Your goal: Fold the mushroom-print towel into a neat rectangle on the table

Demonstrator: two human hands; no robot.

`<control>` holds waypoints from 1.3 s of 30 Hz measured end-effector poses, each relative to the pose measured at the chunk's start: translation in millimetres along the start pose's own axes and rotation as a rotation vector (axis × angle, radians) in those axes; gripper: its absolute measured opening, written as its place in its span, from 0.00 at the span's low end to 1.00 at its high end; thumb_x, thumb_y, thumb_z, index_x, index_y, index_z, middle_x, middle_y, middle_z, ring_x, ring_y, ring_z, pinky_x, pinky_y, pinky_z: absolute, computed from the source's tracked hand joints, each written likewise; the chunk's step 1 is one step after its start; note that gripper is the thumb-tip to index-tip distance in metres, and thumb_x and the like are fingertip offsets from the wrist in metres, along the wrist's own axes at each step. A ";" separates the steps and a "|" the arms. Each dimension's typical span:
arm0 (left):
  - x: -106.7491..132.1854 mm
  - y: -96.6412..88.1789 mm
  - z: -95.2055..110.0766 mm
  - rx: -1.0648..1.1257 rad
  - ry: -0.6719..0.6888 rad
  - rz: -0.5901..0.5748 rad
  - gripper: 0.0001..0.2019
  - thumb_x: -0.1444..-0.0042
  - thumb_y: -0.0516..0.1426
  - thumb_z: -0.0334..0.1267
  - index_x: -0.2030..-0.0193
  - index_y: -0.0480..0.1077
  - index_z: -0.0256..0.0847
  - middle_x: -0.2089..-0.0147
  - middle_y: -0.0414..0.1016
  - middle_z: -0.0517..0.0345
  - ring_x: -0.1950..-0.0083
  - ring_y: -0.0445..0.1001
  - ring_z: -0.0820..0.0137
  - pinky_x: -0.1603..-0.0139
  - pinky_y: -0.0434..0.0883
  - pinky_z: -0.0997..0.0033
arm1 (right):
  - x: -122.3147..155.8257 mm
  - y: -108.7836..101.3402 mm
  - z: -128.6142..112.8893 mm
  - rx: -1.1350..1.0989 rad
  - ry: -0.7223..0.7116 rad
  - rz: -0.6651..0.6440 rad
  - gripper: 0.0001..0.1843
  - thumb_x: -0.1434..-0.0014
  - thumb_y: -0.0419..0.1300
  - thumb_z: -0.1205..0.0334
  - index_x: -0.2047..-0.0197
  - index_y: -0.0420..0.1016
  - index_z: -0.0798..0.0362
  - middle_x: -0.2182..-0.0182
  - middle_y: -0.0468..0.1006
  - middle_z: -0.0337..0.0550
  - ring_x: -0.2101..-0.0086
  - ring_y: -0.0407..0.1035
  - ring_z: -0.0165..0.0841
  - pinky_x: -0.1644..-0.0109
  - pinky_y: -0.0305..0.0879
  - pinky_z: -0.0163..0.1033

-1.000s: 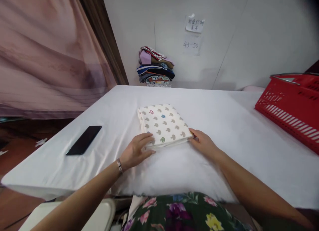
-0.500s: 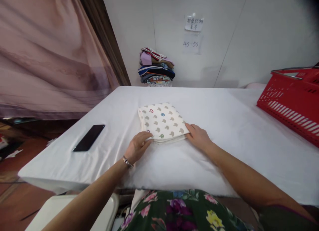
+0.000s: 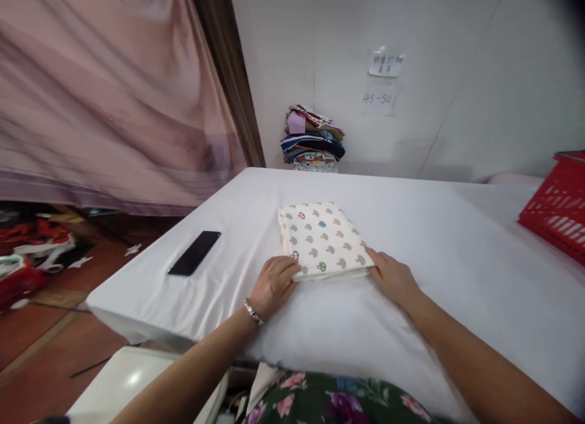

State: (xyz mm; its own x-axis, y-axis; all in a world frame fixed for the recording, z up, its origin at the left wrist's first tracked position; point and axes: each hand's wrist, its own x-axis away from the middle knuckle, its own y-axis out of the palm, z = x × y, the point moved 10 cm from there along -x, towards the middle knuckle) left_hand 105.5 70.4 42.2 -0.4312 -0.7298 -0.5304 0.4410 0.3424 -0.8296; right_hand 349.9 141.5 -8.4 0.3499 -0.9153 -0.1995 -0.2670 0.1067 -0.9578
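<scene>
A folded white cloth (image 3: 325,240) printed with grey mushrooms and a few coloured ones lies flat on the white-covered table (image 3: 457,272). At its near left corner, my left hand (image 3: 275,284) has its fingers closed on the cloth's edge; a bracelet circles that wrist. My right hand (image 3: 393,279) pinches the near right corner between thumb and fingers. The undersides of the folds are hidden from me.
A black phone (image 3: 195,253) lies to the left on the table. Behind the table's far edge rises a stack of folded fabrics (image 3: 315,137) against the wall. A red basket (image 3: 558,208) stands at the right, and a pink curtain (image 3: 114,95) hangs at the left.
The view has swung left, so everything sits further right in the picture. Both hands keep their places at the cloth's near corners, and the cloth looks much the same.
</scene>
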 end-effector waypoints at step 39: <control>-27.7 34.5 -162.5 0.336 -1.012 0.069 0.16 0.53 0.56 0.53 0.70 0.66 0.42 0.70 0.72 0.59 0.70 0.69 0.70 0.72 0.61 0.74 | -86.3 27.2 -159.7 -0.163 -0.394 -0.301 0.34 0.40 0.41 0.42 0.37 0.52 0.51 0.36 0.47 0.47 0.37 0.36 0.38 0.37 0.36 0.51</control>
State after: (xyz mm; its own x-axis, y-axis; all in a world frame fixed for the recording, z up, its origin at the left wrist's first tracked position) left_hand 4.7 198.5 -0.1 0.3890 -0.9196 -0.0556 0.7001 0.3343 -0.6310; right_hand 169.1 161.3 15.9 0.7355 -0.6774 -0.0131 -0.2283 -0.2296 -0.9461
